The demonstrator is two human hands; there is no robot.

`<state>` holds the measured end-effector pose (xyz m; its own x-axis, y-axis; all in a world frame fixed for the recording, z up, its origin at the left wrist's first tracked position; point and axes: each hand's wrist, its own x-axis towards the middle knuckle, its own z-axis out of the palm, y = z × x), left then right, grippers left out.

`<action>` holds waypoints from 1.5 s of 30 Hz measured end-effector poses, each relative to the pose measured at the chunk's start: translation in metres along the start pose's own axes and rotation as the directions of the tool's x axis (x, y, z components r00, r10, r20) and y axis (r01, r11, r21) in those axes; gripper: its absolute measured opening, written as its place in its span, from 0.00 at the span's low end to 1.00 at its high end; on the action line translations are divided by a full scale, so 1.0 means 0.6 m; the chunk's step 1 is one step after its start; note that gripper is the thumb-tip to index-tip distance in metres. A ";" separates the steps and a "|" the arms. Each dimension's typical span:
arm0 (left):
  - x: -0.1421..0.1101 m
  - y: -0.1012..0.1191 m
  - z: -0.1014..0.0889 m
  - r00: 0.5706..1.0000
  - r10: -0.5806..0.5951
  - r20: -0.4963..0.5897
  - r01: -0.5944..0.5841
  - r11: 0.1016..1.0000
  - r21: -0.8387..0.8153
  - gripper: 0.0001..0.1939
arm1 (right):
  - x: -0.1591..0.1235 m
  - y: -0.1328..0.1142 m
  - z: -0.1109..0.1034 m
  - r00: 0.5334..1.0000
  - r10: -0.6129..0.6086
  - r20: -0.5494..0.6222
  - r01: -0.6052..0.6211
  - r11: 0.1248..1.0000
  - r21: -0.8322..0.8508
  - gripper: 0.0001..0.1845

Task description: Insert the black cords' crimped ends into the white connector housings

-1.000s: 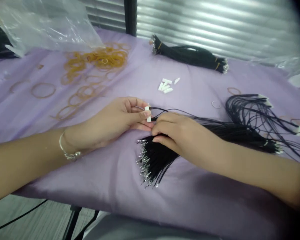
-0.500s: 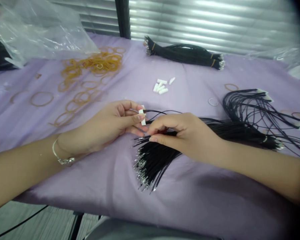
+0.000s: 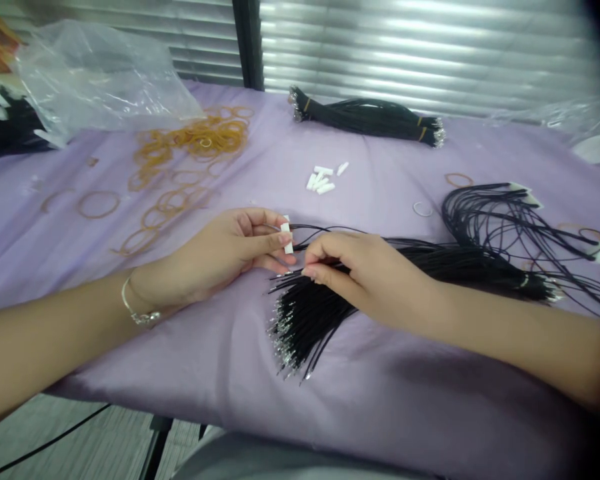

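Between thumb and fingers, my left hand (image 3: 250, 243) pinches a small white connector housing (image 3: 287, 239). A few thin black wires run out of its right side toward my right hand (image 3: 353, 267). That hand's thumb and forefinger are pinched together just over the near end of a bundle of black wires (image 3: 310, 320). A wire seems to be between its fingertips, partly hidden by them. Bare silvery metal terminals (image 3: 285, 333) tip the bundle's fanned-out end. The bundle's far end passes behind my right wrist, bound with a band.
White connector housings (image 3: 321, 179) lie in a small pile behind my hands. Rubber bands (image 3: 205, 137) and a clear plastic bag (image 3: 105, 80) are at the left. Another banded wire bundle (image 3: 370, 120) rests at the back. Wires with white connectors (image 3: 480, 207) lie at the right.
My right hand has shifted slightly right, and its fingertips have closed over the wire ends. My left hand still grips the connector housing. The whole view has moved a little.
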<state>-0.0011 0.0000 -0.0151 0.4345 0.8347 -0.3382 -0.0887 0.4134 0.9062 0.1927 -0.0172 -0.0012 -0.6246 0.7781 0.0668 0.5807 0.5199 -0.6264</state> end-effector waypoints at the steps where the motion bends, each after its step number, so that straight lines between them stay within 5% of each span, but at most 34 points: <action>1: -0.001 0.000 0.000 1.000 0.007 0.005 -0.007 1.000 0.012 0.06 | -0.001 -0.002 0.000 0.999 -0.003 -0.037 0.002 1.000 -0.015 0.07; 11: -0.006 0.000 0.004 0.999 0.034 0.014 -0.036 0.978 0.208 0.07 | 0.014 0.013 -0.012 0.961 0.120 -0.248 -0.069 0.976 0.206 0.06; 45: -0.010 -0.002 0.011 0.999 0.049 0.021 -0.053 0.912 0.406 0.07 | 0.016 0.032 0.007 0.971 -0.014 -0.237 0.051 0.988 0.148 0.09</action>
<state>0.0024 -0.0082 -0.0123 0.4486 0.8460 -0.2882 0.2603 0.1849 0.9477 0.1953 -0.0012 -0.0158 -0.4913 0.8319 0.2580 0.4650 0.5010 -0.7299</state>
